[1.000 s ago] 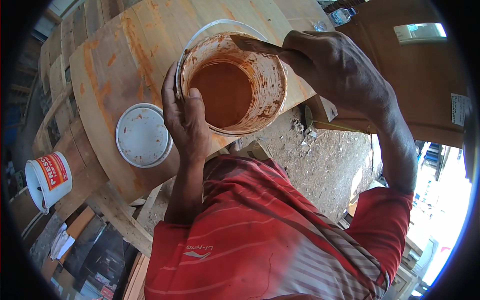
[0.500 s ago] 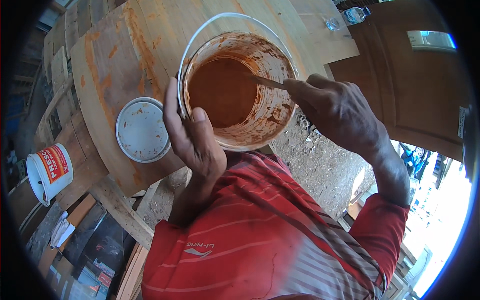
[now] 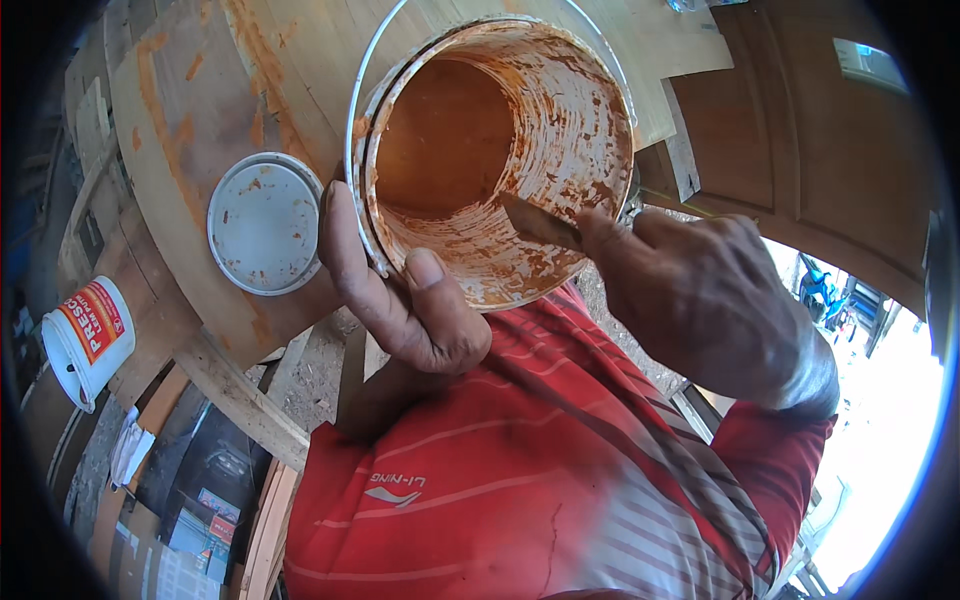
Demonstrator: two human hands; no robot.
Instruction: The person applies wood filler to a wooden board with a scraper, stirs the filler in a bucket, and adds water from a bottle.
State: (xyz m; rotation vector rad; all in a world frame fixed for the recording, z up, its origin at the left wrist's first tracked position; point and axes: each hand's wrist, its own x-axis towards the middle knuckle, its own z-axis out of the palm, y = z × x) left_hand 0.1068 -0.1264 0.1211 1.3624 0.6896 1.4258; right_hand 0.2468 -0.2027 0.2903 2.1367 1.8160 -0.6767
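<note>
A white bucket is tilted so its open mouth faces me, its inner wall streaked with orange-brown paste. More of the orange-brown paste covers the bottom. My left hand grips the bucket's rim at its lower left, thumb on the near side and fingers outside. A thin wire handle loops over the mouth. In my right hand is a flat putty knife, paste-coated, its blade inside the bucket near the lower right wall. My fingers close round its grip, which they mostly hide.
A round white lid with orange specks lies on the wooden panel, which carries orange smears. A smaller white tub with a red label stands at the left. A brown door panel is at the right, and a clear bottle at the top edge.
The putty knife has come down from the upper right wall to the lower right wall of the bucket. The bucket appears higher and more tilted toward me, with the left hand still on it.
</note>
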